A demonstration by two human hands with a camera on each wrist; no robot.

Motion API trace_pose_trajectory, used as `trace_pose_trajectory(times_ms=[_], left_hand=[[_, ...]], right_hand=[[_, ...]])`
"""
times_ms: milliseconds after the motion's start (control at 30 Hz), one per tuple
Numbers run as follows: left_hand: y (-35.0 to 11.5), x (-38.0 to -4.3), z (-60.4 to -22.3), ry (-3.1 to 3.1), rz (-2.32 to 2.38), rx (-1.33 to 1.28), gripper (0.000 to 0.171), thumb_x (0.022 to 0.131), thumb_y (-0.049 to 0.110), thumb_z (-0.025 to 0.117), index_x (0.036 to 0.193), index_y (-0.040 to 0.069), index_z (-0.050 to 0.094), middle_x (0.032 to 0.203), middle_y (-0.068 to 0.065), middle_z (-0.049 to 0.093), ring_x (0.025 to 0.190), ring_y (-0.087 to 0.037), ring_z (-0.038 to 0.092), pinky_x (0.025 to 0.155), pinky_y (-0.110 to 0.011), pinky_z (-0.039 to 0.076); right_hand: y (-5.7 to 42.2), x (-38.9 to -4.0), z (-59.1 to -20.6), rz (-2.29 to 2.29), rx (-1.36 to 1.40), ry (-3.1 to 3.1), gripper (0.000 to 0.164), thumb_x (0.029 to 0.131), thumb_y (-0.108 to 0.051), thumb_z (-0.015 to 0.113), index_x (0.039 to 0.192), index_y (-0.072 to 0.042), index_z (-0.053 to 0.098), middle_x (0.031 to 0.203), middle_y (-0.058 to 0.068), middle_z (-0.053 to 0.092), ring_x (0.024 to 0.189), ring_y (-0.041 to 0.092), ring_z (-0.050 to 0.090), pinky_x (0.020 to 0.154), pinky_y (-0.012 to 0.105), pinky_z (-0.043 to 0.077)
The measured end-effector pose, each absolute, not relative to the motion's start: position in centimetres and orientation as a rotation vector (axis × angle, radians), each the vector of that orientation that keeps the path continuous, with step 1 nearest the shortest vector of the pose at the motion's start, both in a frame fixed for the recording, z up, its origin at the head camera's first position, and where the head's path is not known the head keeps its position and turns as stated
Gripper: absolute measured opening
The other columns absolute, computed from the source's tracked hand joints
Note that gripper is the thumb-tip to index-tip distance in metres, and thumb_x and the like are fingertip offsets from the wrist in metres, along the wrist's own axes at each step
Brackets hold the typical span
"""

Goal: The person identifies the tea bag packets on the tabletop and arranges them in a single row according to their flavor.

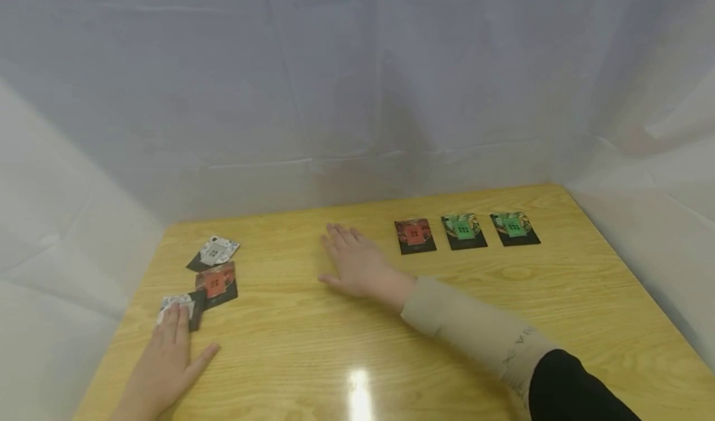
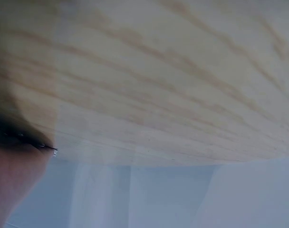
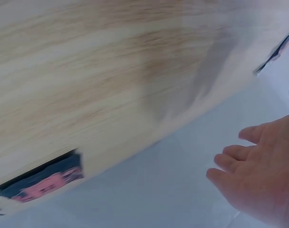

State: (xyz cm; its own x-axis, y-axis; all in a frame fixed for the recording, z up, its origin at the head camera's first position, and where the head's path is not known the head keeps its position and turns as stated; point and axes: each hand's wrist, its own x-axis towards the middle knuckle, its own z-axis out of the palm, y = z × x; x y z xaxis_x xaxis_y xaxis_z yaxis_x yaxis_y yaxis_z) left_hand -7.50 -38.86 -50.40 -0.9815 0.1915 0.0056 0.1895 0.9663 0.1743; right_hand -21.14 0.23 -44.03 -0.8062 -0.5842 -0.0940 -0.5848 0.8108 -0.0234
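My left hand [image 1: 164, 362] lies with straight fingers on a flat white-and-black packet [image 1: 197, 309] at the table's left, covering part of it. Just beyond it, a red-and-black packet [image 1: 218, 284] touches or slightly overlaps that one. Farther back sits another white-and-black packet [image 1: 215, 253], tilted. My right hand [image 1: 357, 262] is spread over the middle of the table, palm down, holding nothing; the right wrist view shows its fingers [image 3: 227, 164] extended. Nearest to its right is a red-and-black packet [image 1: 415, 236]. In the left wrist view only a bit of the left hand [image 2: 14, 185] appears.
Two green-and-black packets [image 1: 464, 231] [image 1: 514, 228] continue the row at the back right. The wooden table [image 1: 290, 359] ends at white cloth hangings [image 1: 279, 98] behind and on both sides. A bright light reflection lies near the front.
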Motion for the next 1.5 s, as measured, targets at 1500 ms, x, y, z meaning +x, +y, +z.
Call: trace_pose_trajectory(times_ms=[1500], left_hand=[[-39.0, -7.5, -51.5, 3.203, 0.251, 0.366, 0.096, 0.108, 0.047, 0.056, 0.157, -0.025, 0.016, 0.164, -0.049, 0.016, 0.156, -0.064, 0.015, 0.124, -0.026, -0.025]], right_hand=[[-15.1, -17.7, -45.5, 0.39, -1.398, 2.74, 0.087, 0.104, -0.078, 0.012, 0.173, -0.026, 0.005, 0.181, -0.006, -0.001, 0.168, 0.011, 0.002, 0.139, 0.034, 0.008]])
